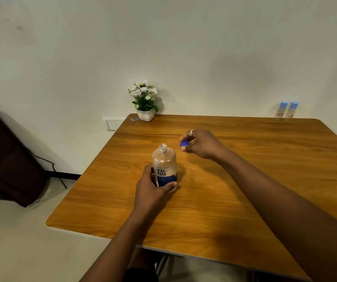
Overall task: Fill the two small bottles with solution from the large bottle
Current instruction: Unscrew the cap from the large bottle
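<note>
The large clear bottle [164,162] with a blue label stands upright near the middle of the wooden table [234,190], its neck uncapped. My left hand [152,189] grips it low around the base. To the right of the bottle's neck, my right hand [201,143] holds the blue cap [184,143] between its fingertips, just above the table. Two small clear bottles, one [282,110] beside the other [292,110], stand upright with light blue caps on at the far right edge against the wall.
A white pot of artificial white flowers [145,102] stands at the table's far left corner, with a small scrap [134,119] beside it. A dark bag [9,157] and a cable lie on the floor to the left. The table's near edge is rounded.
</note>
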